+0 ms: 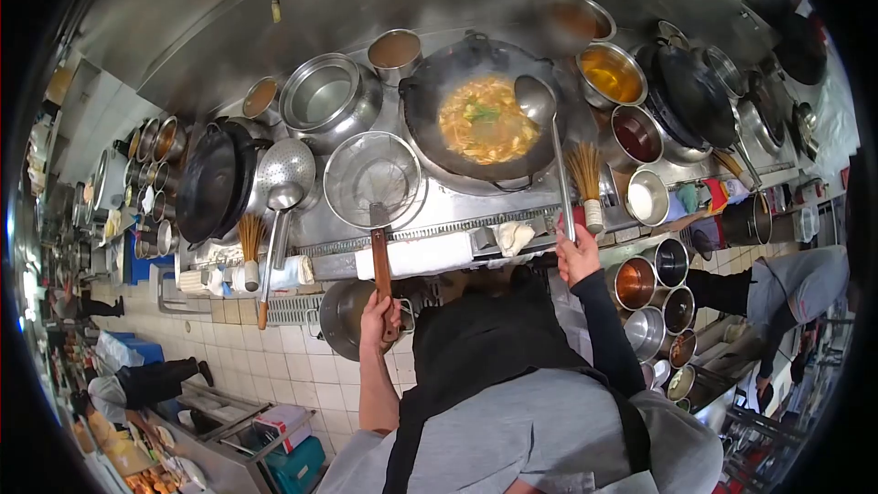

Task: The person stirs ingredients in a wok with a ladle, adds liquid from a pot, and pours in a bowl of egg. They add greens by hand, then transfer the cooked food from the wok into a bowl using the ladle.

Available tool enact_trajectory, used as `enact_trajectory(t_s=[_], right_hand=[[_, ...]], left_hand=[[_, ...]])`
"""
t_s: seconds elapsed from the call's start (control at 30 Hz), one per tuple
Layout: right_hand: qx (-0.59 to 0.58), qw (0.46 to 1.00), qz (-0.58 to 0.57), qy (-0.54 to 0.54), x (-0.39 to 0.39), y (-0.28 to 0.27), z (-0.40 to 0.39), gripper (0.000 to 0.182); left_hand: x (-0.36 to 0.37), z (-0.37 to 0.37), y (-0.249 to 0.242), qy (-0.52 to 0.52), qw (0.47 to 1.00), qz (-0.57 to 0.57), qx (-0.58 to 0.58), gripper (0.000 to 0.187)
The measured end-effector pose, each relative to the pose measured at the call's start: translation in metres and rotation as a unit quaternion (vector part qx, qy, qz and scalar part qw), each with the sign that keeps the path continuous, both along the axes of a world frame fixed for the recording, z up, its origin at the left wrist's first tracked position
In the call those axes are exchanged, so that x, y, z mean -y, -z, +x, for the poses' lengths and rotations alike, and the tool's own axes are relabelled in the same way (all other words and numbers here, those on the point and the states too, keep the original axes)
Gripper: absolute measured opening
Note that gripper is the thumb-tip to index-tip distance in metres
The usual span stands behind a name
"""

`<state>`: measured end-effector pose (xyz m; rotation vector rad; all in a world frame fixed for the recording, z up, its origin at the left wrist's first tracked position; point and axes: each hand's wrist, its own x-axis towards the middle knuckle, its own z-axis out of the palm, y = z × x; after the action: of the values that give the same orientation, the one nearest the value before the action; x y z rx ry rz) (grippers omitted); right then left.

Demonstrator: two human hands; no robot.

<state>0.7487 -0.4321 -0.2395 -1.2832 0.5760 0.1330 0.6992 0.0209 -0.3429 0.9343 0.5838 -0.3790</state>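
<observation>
My left hand (379, 318) is wrapped round the wooden handle of a wire-mesh strainer (373, 181), whose round basket is held over the steel counter left of the wok. In my right hand (578, 254) is the long metal handle of a ladle (536, 99). The ladle's bowl is over the right side of a large black wok (422, 133). Inside the wok is a brothy yellow-orange soup (489, 119) with pale strips and a green bit in the middle. Steam blurs the far side.
Left of the wok stand a large steel pot (366, 96), a perforated skimmer (285, 165) and stacked black woks (206, 187). A bamboo brush (585, 174) and a pot of yellow oil (611, 75) are on the right. Co-workers (796, 284) (137, 389) are at both sides.
</observation>
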Motion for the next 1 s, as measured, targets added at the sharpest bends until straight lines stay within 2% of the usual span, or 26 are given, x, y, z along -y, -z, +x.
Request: enact_trajectory(t_s=[0.03,0.13,0.17,0.2,0.23,0.27,0.3,0.33,0.37,0.47,0.53,0.57,0.6,0.67,0.73,0.83,0.93,1.0], right_hand=[[0.008,1.000,0.005,0.005,0.007,-0.004,0.005,0.027],[0.080,0.993,0.073,0.057,0.031,-0.016,0.028,0.027],[0.113,0.988,0.076,0.072,0.043,-0.012,0.039,0.027],[0.144,0.984,0.019,0.099,0.053,-0.008,0.053,0.027],[0.136,0.984,-0.026,0.109,0.071,-0.003,0.071,0.028],[0.078,0.979,-0.175,0.075,0.094,-0.019,0.082,0.023],[0.124,0.925,-0.353,0.065,0.121,-0.012,0.100,0.021],[0.143,0.831,-0.531,0.083,0.147,-0.006,0.118,0.021],[0.077,0.825,-0.558,0.043,0.171,-0.007,0.130,0.021],[0.096,0.744,-0.661,0.025,0.226,0.028,0.164,0.024],[-0.020,0.881,-0.473,-0.007,0.229,0.002,0.178,0.019],[-0.077,0.927,-0.367,-0.022,0.232,-0.015,0.180,0.017],[-0.067,0.968,-0.241,-0.019,0.241,-0.022,0.179,0.014],[-0.042,0.999,0.022,-0.013,0.261,-0.033,0.177,0.012],[-0.026,0.999,0.035,0.009,0.256,-0.049,0.163,0.010],[0.011,0.999,0.006,0.039,0.253,-0.061,0.142,0.007],[0.018,0.998,0.028,0.058,0.269,-0.056,0.134,0.009],[0.026,0.995,0.062,0.072,0.276,-0.053,0.129,0.012]], left_hand=[[-0.011,-0.002,0.013,0.041,0.999,0.006,0.023,0.027],[-0.012,0.005,0.014,0.026,0.965,0.259,-0.006,0.039],[-0.016,0.008,0.018,0.044,0.907,0.416,0.047,0.042],[-0.023,0.013,0.022,0.061,0.821,0.559,0.102,0.045],[-0.028,0.021,0.022,0.025,0.808,0.577,0.120,0.041],[-0.030,0.026,0.022,-0.014,0.793,0.594,0.134,0.037],[-0.021,0.032,0.007,0.007,0.800,0.587,0.122,0.035],[-0.008,0.044,-0.018,0.024,0.807,0.580,0.110,0.033],[0.005,0.057,-0.034,0.039,0.813,0.573,0.096,0.031],[0.057,0.081,-0.030,0.091,0.793,0.576,0.175,0.031],[0.107,0.096,-0.045,0.179,0.773,0.577,0.192,0.031],[0.135,0.102,-0.048,0.206,0.789,0.543,0.199,0.033],[0.161,0.107,-0.050,0.232,0.803,0.509,0.206,0.034],[0.202,0.117,-0.035,0.313,0.752,0.525,0.247,0.041],[0.233,0.125,-0.007,0.385,0.645,0.591,0.294,0.059],[0.288,0.137,-0.043,0.487,0.587,0.629,0.154,0.081],[0.312,0.141,-0.033,0.519,0.525,0.649,0.181,0.095],[0.319,0.145,-0.017,0.537,0.501,0.653,0.186,0.098]])
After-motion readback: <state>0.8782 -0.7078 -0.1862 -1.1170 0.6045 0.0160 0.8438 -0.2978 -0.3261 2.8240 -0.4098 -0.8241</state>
